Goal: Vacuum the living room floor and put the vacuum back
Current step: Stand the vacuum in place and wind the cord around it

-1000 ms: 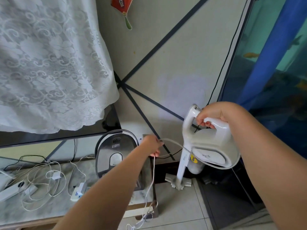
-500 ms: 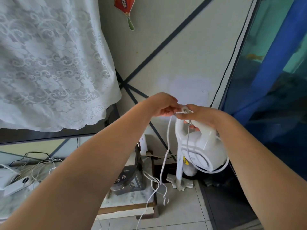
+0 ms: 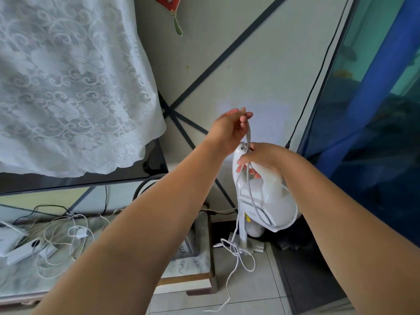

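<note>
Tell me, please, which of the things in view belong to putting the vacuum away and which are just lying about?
Part of the job:
white vacuum, right hand gripping its handle
power cord, pinched by the left hand

Just lying about:
lace cloth
loose cables on the marble stand
fish tank
red ornament

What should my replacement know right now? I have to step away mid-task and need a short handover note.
Left hand pinches the white power cord, lifted above the handle.
Right hand grips the vacuum by its handle; the vacuum stands upright in the corner by the fish tank.
Done: cord partly looped around the body.
Left: the loose cord on the floor tiles needs winding up; then let go.
</note>
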Tool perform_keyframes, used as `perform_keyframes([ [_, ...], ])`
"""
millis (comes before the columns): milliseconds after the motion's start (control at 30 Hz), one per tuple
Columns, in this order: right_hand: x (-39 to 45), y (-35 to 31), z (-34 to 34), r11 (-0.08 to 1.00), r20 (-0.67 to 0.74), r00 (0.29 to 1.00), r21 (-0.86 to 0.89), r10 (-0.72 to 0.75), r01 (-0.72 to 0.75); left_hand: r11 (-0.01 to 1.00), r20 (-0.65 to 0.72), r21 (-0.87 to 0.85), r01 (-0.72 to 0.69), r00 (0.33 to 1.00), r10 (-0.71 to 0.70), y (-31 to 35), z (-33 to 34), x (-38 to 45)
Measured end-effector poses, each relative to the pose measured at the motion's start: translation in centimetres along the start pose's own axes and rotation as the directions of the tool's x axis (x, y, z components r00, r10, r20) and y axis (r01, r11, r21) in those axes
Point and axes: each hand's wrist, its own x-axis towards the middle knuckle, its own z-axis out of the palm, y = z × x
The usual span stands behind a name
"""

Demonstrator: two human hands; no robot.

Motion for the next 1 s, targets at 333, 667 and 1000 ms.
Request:
perform_keyframes([
  [333,0.9,1.6,-1.2,0.996,-0.119,0.992,0.085,0.044,-0.034,0.012,-0.257,0.957,0.289,0.869,-0.423,-13.2,-13.5,-1.5],
  [667,0.1,2.5,-2.4,0.999,-0.1,0.994,-0.04,0.032,-0.036,0.243,-0.332,0.897,0.369,0.926,-0.181,-11.1,-13.5,-0.9],
  [1000,-1.1,3.2,-1.7,0.997,0.095,0.993,0.008,-0.073,0.073,0.835,-0.276,0.518,0.185,0.96,-0.042,0.2,-1.6,-0.9],
])
